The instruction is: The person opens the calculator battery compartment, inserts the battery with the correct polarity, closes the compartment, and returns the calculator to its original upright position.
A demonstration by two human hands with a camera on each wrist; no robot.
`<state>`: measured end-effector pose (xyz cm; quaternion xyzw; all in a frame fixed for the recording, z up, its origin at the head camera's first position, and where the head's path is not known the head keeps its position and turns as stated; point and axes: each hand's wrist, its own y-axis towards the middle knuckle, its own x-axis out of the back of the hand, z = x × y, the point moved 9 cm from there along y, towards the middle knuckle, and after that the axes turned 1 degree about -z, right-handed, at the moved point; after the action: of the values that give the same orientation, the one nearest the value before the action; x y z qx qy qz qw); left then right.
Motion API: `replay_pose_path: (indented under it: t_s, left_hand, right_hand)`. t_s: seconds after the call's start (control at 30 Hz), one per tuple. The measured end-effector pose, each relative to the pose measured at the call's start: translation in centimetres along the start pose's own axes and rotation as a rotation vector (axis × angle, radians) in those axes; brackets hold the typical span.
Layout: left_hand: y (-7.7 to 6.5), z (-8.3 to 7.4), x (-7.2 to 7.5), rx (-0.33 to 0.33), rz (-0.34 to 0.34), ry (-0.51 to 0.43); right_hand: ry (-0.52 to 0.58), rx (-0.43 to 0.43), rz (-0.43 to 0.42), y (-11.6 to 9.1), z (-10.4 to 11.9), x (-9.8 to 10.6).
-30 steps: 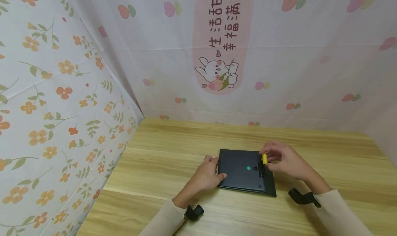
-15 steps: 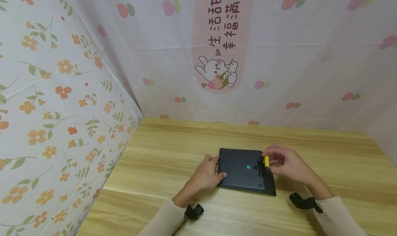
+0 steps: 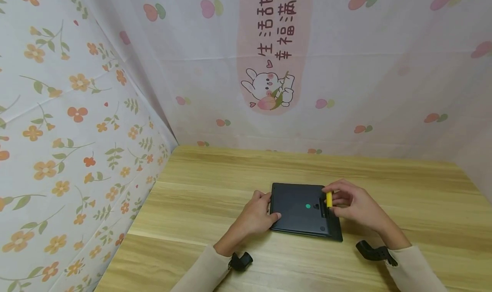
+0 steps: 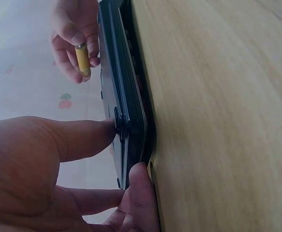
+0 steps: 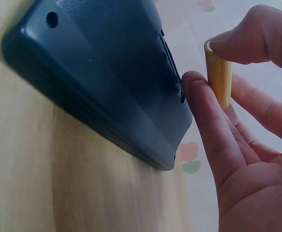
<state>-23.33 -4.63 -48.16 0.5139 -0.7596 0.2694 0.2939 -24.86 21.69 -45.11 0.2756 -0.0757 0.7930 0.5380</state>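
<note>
A dark calculator (image 3: 294,208) lies back side up on the wooden table, its narrow battery compartment (image 3: 323,208) uncovered near the right end. My left hand (image 3: 255,215) grips its left edge, thumb (image 4: 90,137) on the back and fingers at the edge and underside. Over the compartment, my right hand (image 3: 355,204) pinches a yellow cylindrical battery (image 3: 329,199) between thumb and fingers. In the right wrist view the battery (image 5: 219,77) is held by its ends, apart from the calculator's back (image 5: 107,63). The compartment's inside is too small to make out.
The wood-grain table (image 3: 215,172) extends around the calculator. A white curtain with peach prints (image 3: 338,70) hangs behind it, and a flowered cloth (image 3: 77,155) hangs at the left. Black bands (image 3: 241,262) sit on both wrists.
My right hand shifted slightly right with the battery, then came back a little left over the compartment. The left hand and calculator stay in place.
</note>
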Motion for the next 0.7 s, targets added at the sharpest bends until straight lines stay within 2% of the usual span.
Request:
replay_pose_path:
  t_s: [0.33,0.7]
  left_hand:
    - [-0.04,0.01,0.05,-0.001,-0.003,-0.002]
    - [-0.07,0.04,0.06,-0.001,-0.003,-0.001]
  right_hand:
    - [0.012,0.026,-0.002,-0.38,-0.14,-0.11]
    - [-0.001,-0.030,-0.062,-0.51,-0.48,0.35]
